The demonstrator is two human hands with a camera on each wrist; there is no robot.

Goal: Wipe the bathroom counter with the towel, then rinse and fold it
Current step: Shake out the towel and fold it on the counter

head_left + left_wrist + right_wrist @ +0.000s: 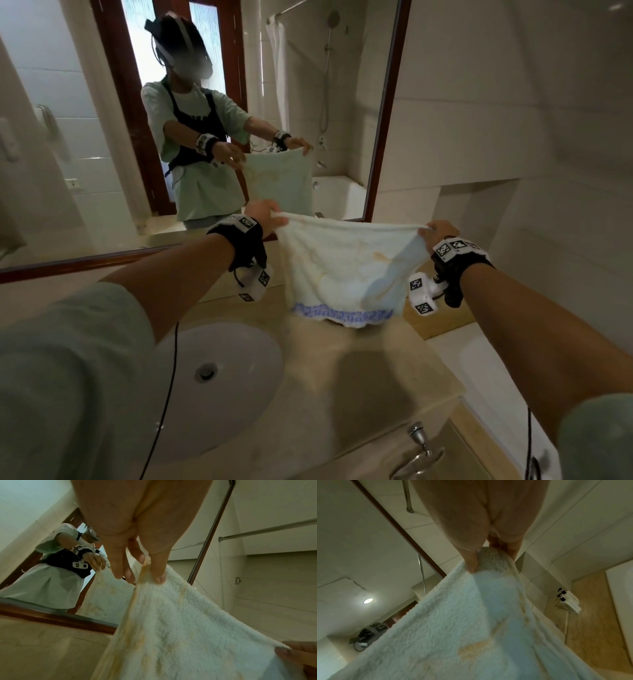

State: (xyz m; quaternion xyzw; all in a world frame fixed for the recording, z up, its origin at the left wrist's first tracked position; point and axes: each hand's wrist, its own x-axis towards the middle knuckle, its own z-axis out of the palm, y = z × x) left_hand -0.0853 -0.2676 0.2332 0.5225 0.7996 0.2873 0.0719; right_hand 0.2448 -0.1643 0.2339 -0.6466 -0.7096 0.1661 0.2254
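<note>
Left hand (265, 217) and right hand (436, 233) pinch the towel's (342, 270) top corners above the counter (394, 370).

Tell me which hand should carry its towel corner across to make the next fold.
Probably the right hand. Both pinch the towel's top corners, held spread above the counter; the left hand hangs nearer the sink, so keeping its grip as anchor seems easier.

Pale green sleeves (85, 342), 2 black wrist straps (245, 245) carrying white marker-printed cameras (423, 291).

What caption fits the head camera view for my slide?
Both hands, left hand and right hand, hold a stained white towel stretched above the counter.
</note>
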